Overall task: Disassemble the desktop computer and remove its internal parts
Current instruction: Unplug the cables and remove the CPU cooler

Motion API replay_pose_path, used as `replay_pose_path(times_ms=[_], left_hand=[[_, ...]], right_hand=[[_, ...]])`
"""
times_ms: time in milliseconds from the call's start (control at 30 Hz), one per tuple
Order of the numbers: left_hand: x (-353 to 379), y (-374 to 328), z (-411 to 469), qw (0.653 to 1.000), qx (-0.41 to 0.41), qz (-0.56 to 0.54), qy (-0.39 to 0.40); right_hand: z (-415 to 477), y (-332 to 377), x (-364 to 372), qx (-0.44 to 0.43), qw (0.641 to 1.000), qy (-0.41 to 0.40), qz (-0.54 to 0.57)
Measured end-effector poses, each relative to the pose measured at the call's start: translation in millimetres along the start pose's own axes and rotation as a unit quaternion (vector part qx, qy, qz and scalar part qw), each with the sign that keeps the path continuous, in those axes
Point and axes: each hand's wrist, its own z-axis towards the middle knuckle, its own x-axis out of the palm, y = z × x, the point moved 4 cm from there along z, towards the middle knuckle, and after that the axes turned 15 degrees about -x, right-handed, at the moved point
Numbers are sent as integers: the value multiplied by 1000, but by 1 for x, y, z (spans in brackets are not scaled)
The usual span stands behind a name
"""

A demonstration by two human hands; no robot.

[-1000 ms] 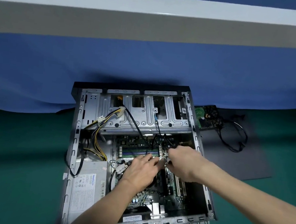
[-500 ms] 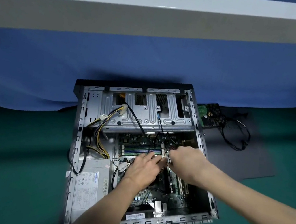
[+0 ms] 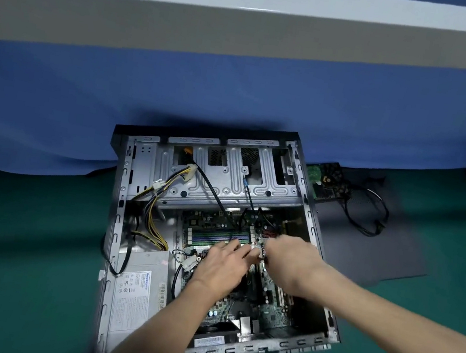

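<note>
The open desktop case (image 3: 116,219) lies on its side on the green mat, its motherboard (image 3: 275,312) exposed. Both of my hands work over the middle of the board, beside the memory slots (image 3: 210,236). My right hand (image 3: 288,263) is curled and pinches a small silvery metal part (image 3: 256,250) that sits on the board between the hands. My left hand (image 3: 221,268) reaches in from the left, its fingers stretched out with the tips against the same part. What lies under the hands is hidden.
A grey power supply (image 3: 139,292) fills the case's lower left, with yellow and black cables (image 3: 153,216) running up to the metal drive cage (image 3: 225,181). To the right, a removed circuit board with a fan (image 3: 327,181) and loose black cables (image 3: 368,214) rest on a dark panel (image 3: 365,250). Blue cloth (image 3: 238,92) hangs behind.
Both hands stay at the same spot on the board, only shifting slightly around the small metal part. The view has drifted a little.
</note>
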Motion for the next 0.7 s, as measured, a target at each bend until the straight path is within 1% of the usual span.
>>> replay_pose_path(times_ms=[33,67,100,133,167,200,233,267,300,333,367,400,433,467,500,533,567,600,633,667,700], left_hand=[[1,2,-1,1000,-19,-13,14],[0,4,0,998,-51,-36,27],[0,5,0,995,-75,-58,42],[-1,4,0,993,-81,-72,43],[-3,3,0,994,-74,-72,33],[-4,1,-1,996,-57,-60,18],[-5,0,-2,998,-35,-46,10],[-5,-1,-3,999,-23,-36,10],[-4,0,-3,999,-20,-29,8],[-3,0,-2,1000,-13,-23,3],[-3,-2,-1,1000,-4,-16,-2],[-3,-2,0,1000,3,-10,-6],[-2,-2,0,1000,8,-2,-8],[0,0,0,1000,5,-9,-2],[2,2,1,999,-14,-27,16],[4,5,2,997,-49,-51,36],[4,7,3,993,-82,-69,56],[5,9,3,989,-102,-86,62],[5,9,3,989,-104,-92,57],[3,6,2,991,-89,-91,45],[2,3,1,994,-65,-83,34]], right_hand=[[3,13,1,-65,990,-4,-124],[5,25,4,-124,967,9,-223],[5,34,9,-171,949,8,-263],[4,38,12,-199,941,3,-273],[1,35,11,-188,955,-27,-226],[-3,24,10,-134,980,-57,-136],[-7,9,8,-37,996,-79,-4],[-12,-3,10,61,979,-67,183],[-15,-8,14,131,915,-31,381],[-16,-9,17,172,857,4,486],[-14,-10,20,188,847,20,496],[-11,-11,18,178,894,14,411],[-7,-9,12,127,959,-13,254],[-2,0,6,52,995,-19,88],[1,12,4,-27,998,-13,-56],[3,25,5,-105,982,-11,-155],[4,36,6,-163,961,-3,-224],[5,40,7,-188,949,-5,-254],[4,36,6,-191,949,-24,-249],[1,28,2,-162,967,-50,-190],[-1,13,-2,-98,990,-70,-76]])
